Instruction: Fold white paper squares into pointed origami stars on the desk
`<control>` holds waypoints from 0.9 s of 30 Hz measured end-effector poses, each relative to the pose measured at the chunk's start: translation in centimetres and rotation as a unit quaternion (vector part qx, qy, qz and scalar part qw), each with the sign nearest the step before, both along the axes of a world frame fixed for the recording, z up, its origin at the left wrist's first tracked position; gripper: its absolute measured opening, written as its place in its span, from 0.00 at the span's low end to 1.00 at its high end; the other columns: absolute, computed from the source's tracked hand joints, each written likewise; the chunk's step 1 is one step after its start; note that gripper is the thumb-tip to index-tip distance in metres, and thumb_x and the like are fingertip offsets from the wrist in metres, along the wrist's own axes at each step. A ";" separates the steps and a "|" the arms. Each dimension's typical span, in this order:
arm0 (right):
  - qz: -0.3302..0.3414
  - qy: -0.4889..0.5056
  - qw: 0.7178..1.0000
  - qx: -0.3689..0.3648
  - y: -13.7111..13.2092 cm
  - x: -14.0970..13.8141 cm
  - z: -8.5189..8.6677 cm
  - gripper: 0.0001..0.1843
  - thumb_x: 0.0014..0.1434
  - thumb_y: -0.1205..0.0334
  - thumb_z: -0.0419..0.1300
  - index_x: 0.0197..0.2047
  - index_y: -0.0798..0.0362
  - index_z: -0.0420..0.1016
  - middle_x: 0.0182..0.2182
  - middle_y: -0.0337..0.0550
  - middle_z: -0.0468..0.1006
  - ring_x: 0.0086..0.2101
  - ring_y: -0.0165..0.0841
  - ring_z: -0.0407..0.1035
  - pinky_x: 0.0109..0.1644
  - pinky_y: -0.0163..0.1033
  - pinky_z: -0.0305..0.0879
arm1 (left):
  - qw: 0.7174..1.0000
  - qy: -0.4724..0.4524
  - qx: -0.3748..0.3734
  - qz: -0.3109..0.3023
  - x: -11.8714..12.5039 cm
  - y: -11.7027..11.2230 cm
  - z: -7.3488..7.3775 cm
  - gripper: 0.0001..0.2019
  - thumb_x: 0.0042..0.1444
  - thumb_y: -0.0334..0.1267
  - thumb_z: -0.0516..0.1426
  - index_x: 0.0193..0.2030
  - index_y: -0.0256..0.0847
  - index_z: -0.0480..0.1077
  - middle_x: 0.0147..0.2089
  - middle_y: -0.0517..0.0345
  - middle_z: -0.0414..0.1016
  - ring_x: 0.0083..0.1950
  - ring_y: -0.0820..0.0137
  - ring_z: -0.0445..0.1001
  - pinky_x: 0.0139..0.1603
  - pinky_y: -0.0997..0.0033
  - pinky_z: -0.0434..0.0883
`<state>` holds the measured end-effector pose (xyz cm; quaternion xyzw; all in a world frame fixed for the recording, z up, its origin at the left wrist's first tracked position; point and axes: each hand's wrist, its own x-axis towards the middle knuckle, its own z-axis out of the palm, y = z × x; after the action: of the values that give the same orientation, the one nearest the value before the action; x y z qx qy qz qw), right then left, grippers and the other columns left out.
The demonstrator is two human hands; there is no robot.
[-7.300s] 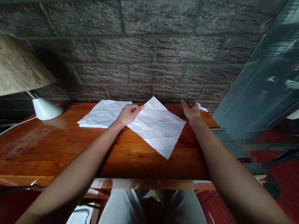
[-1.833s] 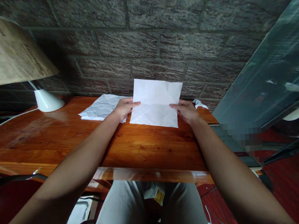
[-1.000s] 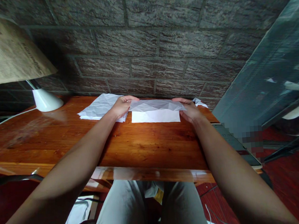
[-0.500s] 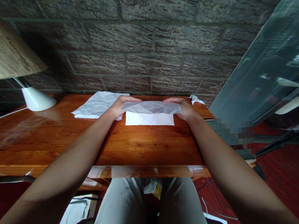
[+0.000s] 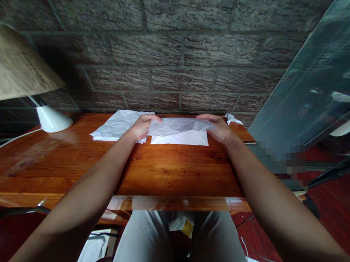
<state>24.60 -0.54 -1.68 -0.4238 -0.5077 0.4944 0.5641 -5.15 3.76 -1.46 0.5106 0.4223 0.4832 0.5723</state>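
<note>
A creased sheet of paper is stretched between my two hands, its upper part shaded grey. Its left end is pinched in my left hand, thumb on top. At the other end, my right hand grips the paper with fingers behind it. Below the shaded part, a bright white paper strip shows on the desk; whether it belongs to the same sheet I cannot tell. A stack of creased white sheets lies beside my left hand. Past my right hand sits a small folded paper piece.
The wooden desk stands against a dark brick wall. A lamp with a brown paper shade is at the far left. A translucent panel leans at the right. My legs are under the desk edge.
The view has shifted slightly, so everything sits a little lower and further right. Both hands keep hold of the paper, which now appears lower and flatter over the white strip.
</note>
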 end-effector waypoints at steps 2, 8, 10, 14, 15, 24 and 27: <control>-0.001 0.001 1.000 -0.009 0.0 0.1 -0.1 0.18 0.37 0.60 0.79 0.36 0.48 0.87 0.30 0.39 0.87 0.32 0.37 0.80 0.44 0.44 0.77 | 1.000 -0.006 0.009 -0.014 0.1 -0.1 0.1 0.06 0.38 0.28 0.69 0.25 0.40 0.80 0.26 0.57 0.80 0.31 0.64 0.80 0.41 0.61 0.78; 0.005 -0.004 1.000 -0.014 0.2 -0.3 -0.6 0.18 0.43 0.54 0.81 0.36 0.50 0.85 0.35 0.44 0.88 0.39 0.41 0.83 0.50 0.45 0.79 | 0.996 -0.056 0.043 -0.048 0.6 -0.6 0.3 0.19 0.34 0.35 0.77 0.36 0.38 0.82 0.35 0.54 0.85 0.35 0.66 0.82 0.44 0.66 0.78; 0.012 0.011 0.999 -0.031 0.2 -0.6 -0.7 0.17 0.48 0.51 0.80 0.36 0.51 0.84 0.36 0.46 0.89 0.40 0.42 0.84 0.51 0.46 0.80 | 0.997 -0.056 0.030 -0.045 0.8 -0.6 0.2 0.18 0.38 0.39 0.77 0.36 0.38 0.81 0.34 0.54 0.85 0.34 0.67 0.81 0.42 0.67 0.78; -0.003 0.036 0.997 -0.067 0.3 -0.8 -0.6 0.16 0.54 0.48 0.77 0.35 0.52 0.82 0.37 0.47 0.89 0.42 0.43 0.84 0.51 0.46 0.82 | 0.998 -0.066 0.000 -0.026 0.9 -0.3 -0.1 0.17 0.47 0.46 0.74 0.38 0.38 0.80 0.33 0.54 0.84 0.32 0.67 0.80 0.38 0.67 0.78; -0.006 0.041 0.997 -0.071 0.3 -0.9 -0.6 0.17 0.55 0.47 0.76 0.35 0.51 0.82 0.37 0.48 0.89 0.43 0.44 0.84 0.51 0.46 0.82 | 0.998 -0.065 -0.007 -0.018 0.9 -0.2 -0.1 0.17 0.48 0.46 0.74 0.37 0.38 0.80 0.33 0.55 0.84 0.31 0.66 0.80 0.38 0.67 0.78; -0.085 0.072 0.993 -0.046 0.9 -0.7 -0.7 0.15 0.52 0.54 0.77 0.39 0.50 0.81 0.38 0.43 0.89 0.41 0.40 0.83 0.49 0.44 0.82 | 0.996 -0.090 -0.022 0.014 1.1 0.5 -0.5 0.16 0.45 0.39 0.74 0.38 0.38 0.77 0.37 0.53 0.85 0.37 0.65 0.82 0.43 0.65 0.79; -0.138 0.077 0.988 0.001 1.5 -0.4 -1.1 0.28 0.45 0.55 0.80 0.48 0.48 0.79 0.36 0.37 0.87 0.38 0.37 0.82 0.47 0.43 0.81 | 0.995 -0.098 -0.004 0.026 1.3 0.2 -0.3 0.22 0.44 0.31 0.73 0.47 0.39 0.76 0.40 0.56 0.84 0.37 0.69 0.82 0.44 0.68 0.79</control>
<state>24.23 0.91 -2.80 -0.4495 -0.4005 0.4424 0.6647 -3.82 3.98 -1.76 0.4474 0.3789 0.5443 0.6000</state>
